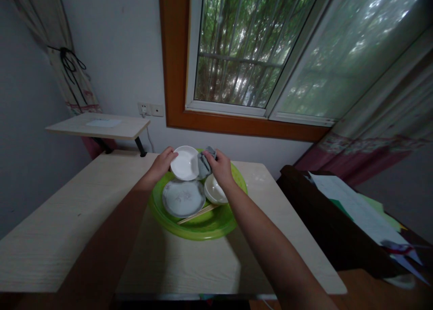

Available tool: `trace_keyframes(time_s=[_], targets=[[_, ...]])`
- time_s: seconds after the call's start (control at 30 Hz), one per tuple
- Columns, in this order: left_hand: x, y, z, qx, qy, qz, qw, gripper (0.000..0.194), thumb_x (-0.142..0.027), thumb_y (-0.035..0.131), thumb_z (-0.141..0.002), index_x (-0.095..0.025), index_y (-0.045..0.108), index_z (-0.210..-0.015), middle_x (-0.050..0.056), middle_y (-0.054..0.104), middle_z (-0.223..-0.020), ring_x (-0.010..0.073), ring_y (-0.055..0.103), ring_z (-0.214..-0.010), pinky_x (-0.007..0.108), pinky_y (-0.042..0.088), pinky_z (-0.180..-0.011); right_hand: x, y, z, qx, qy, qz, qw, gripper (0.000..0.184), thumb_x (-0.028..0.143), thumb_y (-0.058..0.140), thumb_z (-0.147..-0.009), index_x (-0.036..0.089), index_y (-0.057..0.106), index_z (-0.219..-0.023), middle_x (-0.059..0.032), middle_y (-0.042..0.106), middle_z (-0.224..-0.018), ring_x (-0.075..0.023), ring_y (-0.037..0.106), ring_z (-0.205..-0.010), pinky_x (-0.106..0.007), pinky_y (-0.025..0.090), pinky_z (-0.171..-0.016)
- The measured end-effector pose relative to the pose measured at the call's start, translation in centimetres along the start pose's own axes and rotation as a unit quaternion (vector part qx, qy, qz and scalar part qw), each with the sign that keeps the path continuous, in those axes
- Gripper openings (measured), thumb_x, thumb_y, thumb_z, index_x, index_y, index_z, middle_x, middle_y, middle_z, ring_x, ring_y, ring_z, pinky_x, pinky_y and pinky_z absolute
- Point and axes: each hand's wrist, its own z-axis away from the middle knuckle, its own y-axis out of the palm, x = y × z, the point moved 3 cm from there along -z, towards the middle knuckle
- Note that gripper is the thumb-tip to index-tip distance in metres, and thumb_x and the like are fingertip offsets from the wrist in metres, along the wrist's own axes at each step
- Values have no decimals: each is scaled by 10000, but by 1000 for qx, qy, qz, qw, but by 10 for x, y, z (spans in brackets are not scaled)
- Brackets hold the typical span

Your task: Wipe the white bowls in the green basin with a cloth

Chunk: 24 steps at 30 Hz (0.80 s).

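Observation:
My left hand (163,162) grips the left rim of a white bowl (185,163), tilted so that its inside faces me. Pinched in my right hand (219,166) is a grey cloth (204,164), which touches the bowl's right edge. Both hands are over a round green basin (199,232). Inside it lie a pale plate (183,198) with a faint floral pattern, a second white bowl (214,190) partly covered by my right wrist, and wooden chopsticks (198,214) below the plate.
The basin stands on a light wooden table (199,269). A small raised shelf (101,126) with a paper on it is at the back left. Beyond the table's right edge is a dark brown piece of furniture (304,211) with papers (358,211). A window (250,53) is behind.

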Motion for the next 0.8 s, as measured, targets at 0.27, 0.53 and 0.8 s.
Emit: trace_keyframes(time_s=[0.27,0.53,0.8], targets=[[4,9,1,99,27,4,995,277,-489,563,-877,-218,603,-913,28,640,-880,226,591,-813,323,450,-701,7,21,10,121,-67,-65,988,433,449,669,-949,227,588,-1313,-87,704,-1307,-208,682,-1078,-323,549,-934],[10,7,-6,80,41,10,996,243,-463,560,-882,-223,554,-843,12,594,-840,214,563,-812,324,454,-739,21,26,21,227,-234,108,939,213,404,658,-1002,199,715,-1011,-110,717,-1182,-233,652,-1139,-378,506,-1042],[11,9,-6,92,60,-10,994,247,-468,544,-902,-225,558,-863,21,613,-887,225,578,-877,342,472,-842,29,38,37,320,-303,234,867,399,390,488,-1097,190,707,-1364,-115,681,-1442,-248,616,-1348,-407,402,-1203]])
